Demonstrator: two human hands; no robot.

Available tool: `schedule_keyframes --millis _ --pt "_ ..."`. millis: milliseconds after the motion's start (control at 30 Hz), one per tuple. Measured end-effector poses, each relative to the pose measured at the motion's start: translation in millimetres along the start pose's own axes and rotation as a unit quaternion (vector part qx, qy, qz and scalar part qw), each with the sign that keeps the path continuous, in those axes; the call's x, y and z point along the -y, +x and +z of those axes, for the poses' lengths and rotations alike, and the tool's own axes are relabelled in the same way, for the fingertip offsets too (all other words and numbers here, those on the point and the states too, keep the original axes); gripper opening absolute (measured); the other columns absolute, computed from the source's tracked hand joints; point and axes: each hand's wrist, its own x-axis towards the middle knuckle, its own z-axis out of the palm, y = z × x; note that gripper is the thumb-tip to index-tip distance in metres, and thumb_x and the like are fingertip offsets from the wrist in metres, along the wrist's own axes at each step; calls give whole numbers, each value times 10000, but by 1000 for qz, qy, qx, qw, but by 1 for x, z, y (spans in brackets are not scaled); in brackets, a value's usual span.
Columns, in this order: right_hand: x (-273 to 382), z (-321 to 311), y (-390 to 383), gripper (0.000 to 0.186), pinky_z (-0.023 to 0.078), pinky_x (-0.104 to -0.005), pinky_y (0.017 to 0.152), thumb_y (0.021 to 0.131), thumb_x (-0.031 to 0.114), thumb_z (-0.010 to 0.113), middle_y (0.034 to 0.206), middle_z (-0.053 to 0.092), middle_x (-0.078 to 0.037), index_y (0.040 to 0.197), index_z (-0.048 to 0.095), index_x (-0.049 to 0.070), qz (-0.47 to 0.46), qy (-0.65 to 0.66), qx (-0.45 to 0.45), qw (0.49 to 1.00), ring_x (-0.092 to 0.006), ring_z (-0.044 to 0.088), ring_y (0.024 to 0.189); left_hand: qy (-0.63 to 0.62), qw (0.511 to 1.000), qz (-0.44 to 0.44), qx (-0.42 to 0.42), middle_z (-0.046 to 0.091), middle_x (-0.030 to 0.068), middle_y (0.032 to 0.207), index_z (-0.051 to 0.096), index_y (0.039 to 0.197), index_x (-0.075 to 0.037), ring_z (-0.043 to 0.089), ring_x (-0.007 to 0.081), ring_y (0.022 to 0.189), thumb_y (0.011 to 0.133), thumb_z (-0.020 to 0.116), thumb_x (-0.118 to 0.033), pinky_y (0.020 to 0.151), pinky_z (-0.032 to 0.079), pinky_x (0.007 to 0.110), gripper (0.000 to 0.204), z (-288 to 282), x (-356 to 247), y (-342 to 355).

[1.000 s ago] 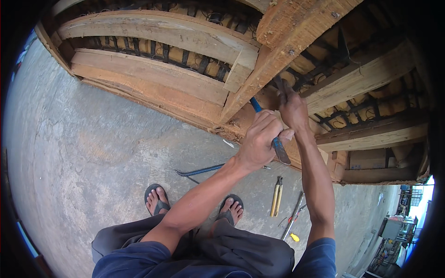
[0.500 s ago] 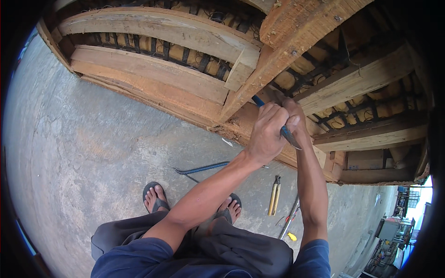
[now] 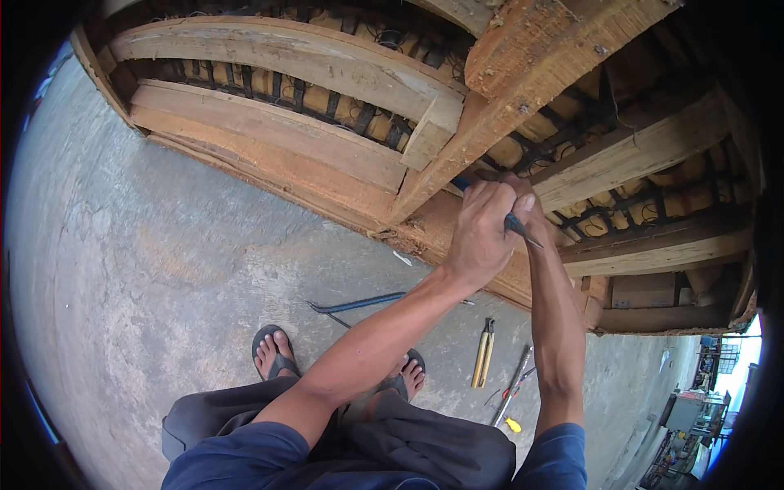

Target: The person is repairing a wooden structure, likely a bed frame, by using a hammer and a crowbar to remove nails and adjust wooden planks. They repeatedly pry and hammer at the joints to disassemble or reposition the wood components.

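Note:
Both of my hands are closed on a blue pry bar (image 3: 518, 226), close together beside the wooden frame. My left hand (image 3: 483, 229) is wrapped round the bar in a fist, and the bar's flat pointed end sticks out on its right. Against that fist lies my right hand (image 3: 519, 193), its thumb showing and its other fingers mostly hidden. The bar's far part reaches up to a thick diagonal beam (image 3: 490, 135) of the frame. Whether its far end touches the wood I cannot tell.
The upturned wooden frame, with dark webbing (image 3: 616, 200) between its slats, spans the far side. On the concrete floor (image 3: 180, 269) lie another blue bar (image 3: 359, 303), yellow-handled pliers (image 3: 483, 355), a metal rod (image 3: 513, 388) and a small yellow piece (image 3: 513, 425). Shelving (image 3: 694, 416) stands far right.
Both hands have shifted slightly right with the pry bar, and its near end has swung up a little. The view has moved slightly too.

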Motion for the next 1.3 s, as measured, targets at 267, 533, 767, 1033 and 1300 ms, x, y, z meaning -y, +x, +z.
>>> schedule_keyframes --millis 267,533,767,1033,1300 --pt "0 1 10 478 530 -520 782 889 421 554 917 707 -290 1032 703 -10 -7 -25 26 999 -491 680 907 7 1000 -24 -18 492 202 706 481 791 10 501 405 676 1010 634 -192 640 418 481 335 -3 2 10" --pt "-38 20 7 597 497 -529 892 904 549 510 1036 696 -305 978 698 -12 62 109 -66 990 -496 633 1061 -1 999 -49 -15 522 222 714 511 800 18 524 418 666 1015 623 -197 627 414 489 325 8 3 26" --pt "-38 15 -5 879 501 -504 844 967 751 274 1016 701 -299 1035 699 -14 70 145 -48 986 -482 657 1004 -4 998 -59 -8 527 215 711 504 790 19 524 417 669 1009 627 -182 623 409 489 323 14 -2 27" --pt "-24 34 -10 738 516 -493 823 985 649 409 957 714 -276 1021 685 -35 54 299 -93 948 -418 694 946 1 999 -53 -6 529 215 697 503 788 16 534 427 671 1009 628 -185 621 413 492 323 10 2 29" --pt "-3 6 -4 650 521 -510 804 991 571 436 907 720 -272 915 697 -20 74 65 17 995 -448 694 977 15 998 -59 25 554 236 737 537 827 32 552 440 720 1001 616 -161 672 421 522 273 7 2 25"
